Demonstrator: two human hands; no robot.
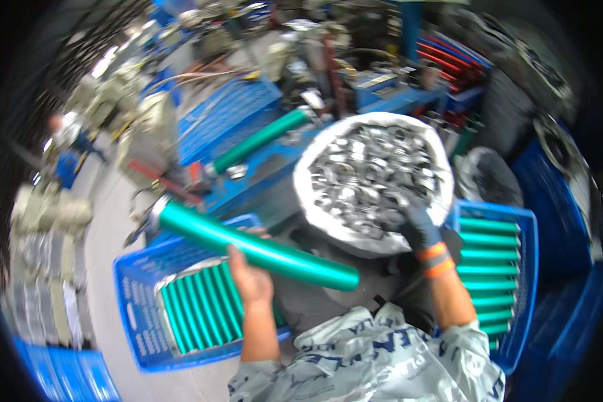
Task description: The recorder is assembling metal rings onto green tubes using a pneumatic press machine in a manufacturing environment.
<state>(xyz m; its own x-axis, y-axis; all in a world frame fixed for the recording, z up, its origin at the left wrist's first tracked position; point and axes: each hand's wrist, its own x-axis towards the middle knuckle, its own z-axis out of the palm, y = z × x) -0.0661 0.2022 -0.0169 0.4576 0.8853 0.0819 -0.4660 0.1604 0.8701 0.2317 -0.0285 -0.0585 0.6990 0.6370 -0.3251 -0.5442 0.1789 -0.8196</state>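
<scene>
My left hand (250, 275) is closed around a long shiny green metal tube (295, 263), which slants across the front of my lap. A silvery ring sits at the tube's upper left end. My right hand (419, 228), in a dark glove with orange bands at the wrist, reaches into a round container lined with a white bag (307, 157). Many short silvery metal rings (375, 161) fill it. The fingers of that hand are smeared among the rings, so their grip is unclear.
A blue crate (132, 328) of green tubes stands at my left, another blue crate (530, 268) of them at my right. Ahead, a green tube (261, 139) lies across a blue bench machine (248, 184). Red tubes (445, 63) are stacked at the far right.
</scene>
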